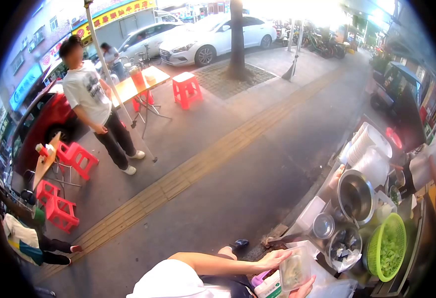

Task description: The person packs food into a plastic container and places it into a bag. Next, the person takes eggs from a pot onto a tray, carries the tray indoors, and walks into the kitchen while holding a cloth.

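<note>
A clear rectangular plastic container (295,269) with pale food inside is held between my two hands at the bottom right. My left hand (273,260) lies along its upper left edge, fingers pressed to the rim. My right hand (303,288) grips its lower right side, partly cut off by the frame's lower edge. Just below and left of the container is a white and green packet (269,288), with something purple beside it. Right of my hands stands a metal bowl (345,248) holding dark and white items.
A green basket of chopped greens (387,247), a large steel bowl (356,197) and stacked white plates (369,144) line the counter at right. A person (91,99) stands by a folding table (141,84) across the pavement. Red stools (186,90) and a tree (237,44) are farther off.
</note>
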The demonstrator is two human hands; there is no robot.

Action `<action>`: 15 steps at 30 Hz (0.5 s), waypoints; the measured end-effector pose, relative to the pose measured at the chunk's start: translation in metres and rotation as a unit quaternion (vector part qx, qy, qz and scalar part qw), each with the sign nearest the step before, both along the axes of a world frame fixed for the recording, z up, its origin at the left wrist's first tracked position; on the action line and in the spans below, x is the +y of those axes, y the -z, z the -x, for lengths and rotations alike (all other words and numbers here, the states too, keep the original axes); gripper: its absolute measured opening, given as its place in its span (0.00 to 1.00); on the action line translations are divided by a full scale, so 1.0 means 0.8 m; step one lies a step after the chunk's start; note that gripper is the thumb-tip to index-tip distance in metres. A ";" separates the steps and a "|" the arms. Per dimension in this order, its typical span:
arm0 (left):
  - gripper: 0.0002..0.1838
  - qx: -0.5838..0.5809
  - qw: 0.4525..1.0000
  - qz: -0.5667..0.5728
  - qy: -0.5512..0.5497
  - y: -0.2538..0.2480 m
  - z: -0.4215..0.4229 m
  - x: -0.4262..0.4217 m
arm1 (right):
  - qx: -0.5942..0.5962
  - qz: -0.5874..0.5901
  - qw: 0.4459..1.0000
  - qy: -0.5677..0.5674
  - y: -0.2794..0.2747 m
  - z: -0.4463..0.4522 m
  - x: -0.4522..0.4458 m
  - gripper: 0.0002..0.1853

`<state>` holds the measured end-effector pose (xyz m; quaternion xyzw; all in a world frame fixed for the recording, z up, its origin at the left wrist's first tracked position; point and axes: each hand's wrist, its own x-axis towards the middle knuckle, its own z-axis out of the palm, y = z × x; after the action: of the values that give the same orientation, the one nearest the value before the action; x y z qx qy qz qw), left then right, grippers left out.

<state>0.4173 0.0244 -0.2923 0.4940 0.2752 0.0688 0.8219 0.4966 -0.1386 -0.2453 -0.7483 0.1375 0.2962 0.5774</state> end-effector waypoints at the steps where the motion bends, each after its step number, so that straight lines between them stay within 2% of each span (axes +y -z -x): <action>1: 0.30 -0.024 0.999 -0.025 -0.040 0.010 -0.004 -0.012 | -0.033 0.037 0.999 -0.020 0.014 0.006 -0.009 0.29; 2: 0.30 0.052 0.998 -0.034 0.013 0.006 -0.003 -0.013 | -0.066 0.075 0.994 -0.038 0.029 0.012 -0.021 0.30; 5: 0.29 0.098 0.989 -0.036 0.103 0.014 -0.018 -0.002 | -0.123 0.062 0.973 -0.184 0.083 -0.001 -0.082 0.43; 6: 0.28 0.025 0.993 -0.112 0.040 0.026 -0.026 -0.012 | -0.058 -0.093 0.988 -0.111 0.094 -0.012 -0.077 0.33; 7: 0.27 0.086 0.970 -0.178 0.143 -0.007 -0.029 0.010 | -0.002 -0.241 0.970 -0.016 0.093 -0.021 -0.064 0.29; 8: 0.26 0.095 0.952 -0.224 0.188 0.015 -0.041 0.007 | -0.003 -0.226 0.974 -0.028 0.064 -0.023 -0.047 0.27; 9: 0.27 0.066 0.930 -0.259 0.251 -0.048 -0.040 0.017 | -0.024 -0.178 0.982 -0.054 0.067 -0.028 -0.051 0.25; 10: 0.26 0.059 0.929 -0.249 0.266 -0.014 -0.049 -0.003 | -0.053 -0.141 0.984 -0.098 0.071 -0.035 -0.059 0.24; 11: 0.26 0.049 0.931 -0.240 0.270 0.034 -0.052 -0.012 | -0.072 -0.104 0.989 -0.073 0.080 -0.030 -0.060 0.21; 12: 0.25 0.067 0.953 -0.093 0.282 -0.030 -0.051 -0.009 | -0.089 -0.065 0.993 -0.047 0.089 -0.026 -0.063 0.21; 13: 0.25 0.054 0.960 -0.040 0.272 -0.021 -0.046 -0.022 | -0.103 -0.025 0.994 -0.021 0.099 -0.021 -0.067 0.24; 14: 0.24 0.052 0.966 -0.027 0.251 -0.023 -0.043 -0.037 | -0.073 -0.048 0.995 0.048 0.089 -0.013 -0.070 0.25; 15: 0.25 0.056 0.958 -0.056 0.276 -0.013 -0.033 -0.048 | -0.038 -0.069 0.992 0.099 0.082 -0.004 -0.075 0.26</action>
<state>0.4438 -0.0138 -0.2818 0.5991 0.1693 -0.1735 0.7630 0.4996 -0.1985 -0.3107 -0.7001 0.1675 0.2177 0.6591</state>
